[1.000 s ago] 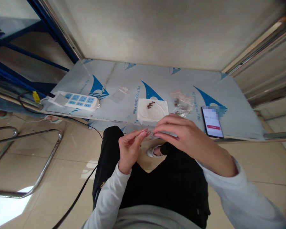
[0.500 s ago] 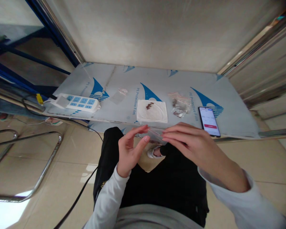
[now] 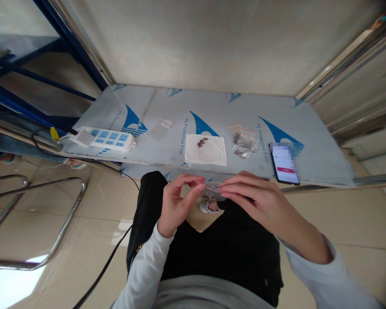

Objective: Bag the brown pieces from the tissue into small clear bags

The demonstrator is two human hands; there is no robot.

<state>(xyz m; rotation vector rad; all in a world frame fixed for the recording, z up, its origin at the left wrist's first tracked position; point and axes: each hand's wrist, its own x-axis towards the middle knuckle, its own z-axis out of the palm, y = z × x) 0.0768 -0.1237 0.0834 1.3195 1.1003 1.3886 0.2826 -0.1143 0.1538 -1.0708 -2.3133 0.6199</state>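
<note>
Head cam: left hand (image 3: 175, 206) & right hand (image 3: 260, 199) both pinch a bag (image 3: 211, 189) (clear, limp, light, prob. slippery); grip edges, off surface's (image 3: 312, 159) front edge.

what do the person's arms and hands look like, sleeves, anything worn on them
Both arms wear long, plain light grey sleeves that end at the wrists in a snug cuff. The left hand and right hand are bare: no gloves, and no rings, watch or bracelet visible. The fingernails look short and unpainted. No markings show on the sleeves.
</note>
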